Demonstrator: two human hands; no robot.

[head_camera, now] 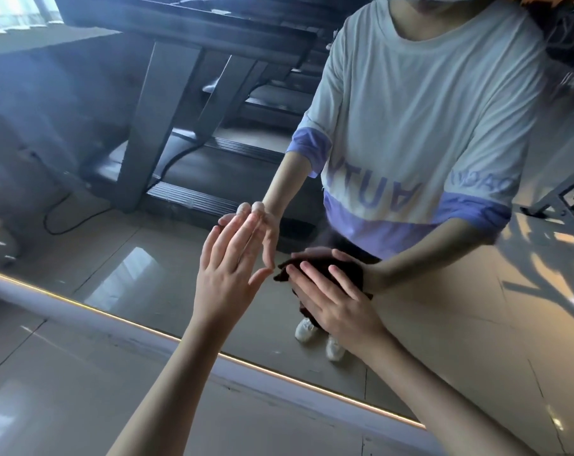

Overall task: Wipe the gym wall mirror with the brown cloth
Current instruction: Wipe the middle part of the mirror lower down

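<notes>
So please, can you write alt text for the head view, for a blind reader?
A right hand presses a brown cloth flat against a wall mirror while the left hand rests open on the glass. The mirror reflects the person and a treadmill.

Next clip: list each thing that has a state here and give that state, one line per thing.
Left hand: open, flat, fingertips against the mirror, holding nothing.
Right hand: spread, pressing the cloth to the glass.
Brown cloth: bunched under the right hand, on the mirror.
Wall mirror: hazy at upper left.

A dark brown cloth (325, 271), a reflected white shirt (420, 103) banded purple, white shoes (307, 329), beige floor tiles (82, 373).
</notes>
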